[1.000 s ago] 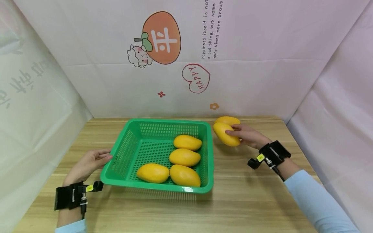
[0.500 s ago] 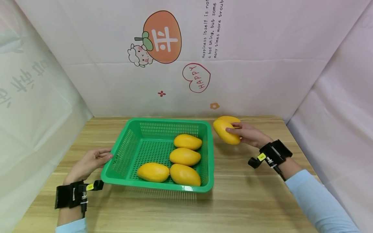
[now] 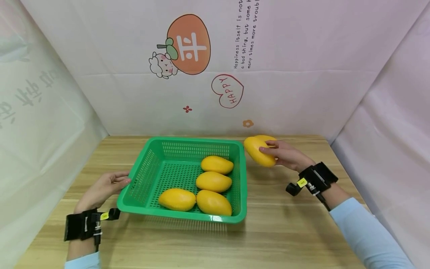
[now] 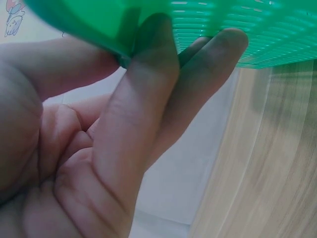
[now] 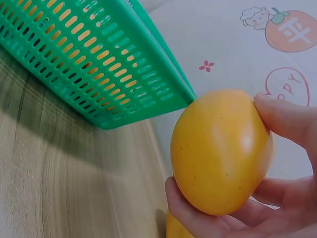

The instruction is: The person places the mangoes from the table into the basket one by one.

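A green plastic basket (image 3: 181, 216) stands on the table with several yellow mangoes in it, three in a column along its right side and one mango (image 3: 177, 199) at the front, left of them. At the basket's left rim, my left hand (image 3: 102, 189) pinches the edge, thumb on the rim and fingers against the outer wall (image 4: 218, 15). Just right of the basket, my right hand (image 3: 289, 155) grips a mango (image 3: 258, 152) between thumb and fingers. In the right wrist view this mango (image 5: 220, 153) overlaps the basket's corner. Another mango (image 3: 267, 138) lies behind it, mostly hidden.
The wooden table (image 3: 285, 231) ends at a pale printed cloth (image 3: 289, 97) at the back. More cloth hangs along the left and right sides. A black strap with a small camera (image 3: 317, 178) sits on each wrist.
My right hand has lifted the mango slightly up and to the left, so it covers more of the mango behind. The left hand keeps its hold on the basket.
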